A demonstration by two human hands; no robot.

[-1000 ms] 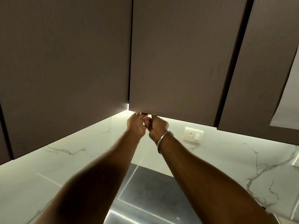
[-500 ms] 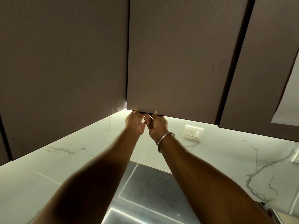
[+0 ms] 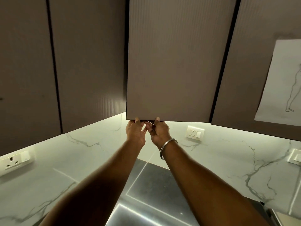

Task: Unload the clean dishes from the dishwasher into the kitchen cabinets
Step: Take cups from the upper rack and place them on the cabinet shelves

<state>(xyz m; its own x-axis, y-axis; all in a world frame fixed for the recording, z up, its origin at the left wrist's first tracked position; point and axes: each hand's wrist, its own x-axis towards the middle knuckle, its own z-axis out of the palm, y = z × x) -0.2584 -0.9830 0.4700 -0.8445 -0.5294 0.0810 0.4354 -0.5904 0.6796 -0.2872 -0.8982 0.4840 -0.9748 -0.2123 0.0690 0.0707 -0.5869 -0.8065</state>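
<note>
Two bare forearms rise from the bottom of the view toward the cabinet door [image 3: 175, 62], with a metal bangle [image 3: 168, 148] round the right wrist. The left hand [image 3: 136, 133] and right hand [image 3: 159, 132] sit side by side, almost touching, under the door's lower edge near its left corner. The fingertips [image 3: 137, 119] of each hand curl up over that edge and grip it. A thin bright sliver between the two hands is too small to make out. The door hangs overhead with a dark gap along each side edge, and its lower edge to the right of the hands is free. Below the door lies a dark countertop panel [image 3: 151, 185], with open air between it and the hands. Behind and below the door, the lit marble wall [image 3: 228, 160] carries a socket [image 3: 194, 133] just under the door's right corner. Another socket [image 3: 15, 160] sits far to the door's left. A paper sketch [image 3: 285, 87] hangs on the neighbouring door to the right.
</note>
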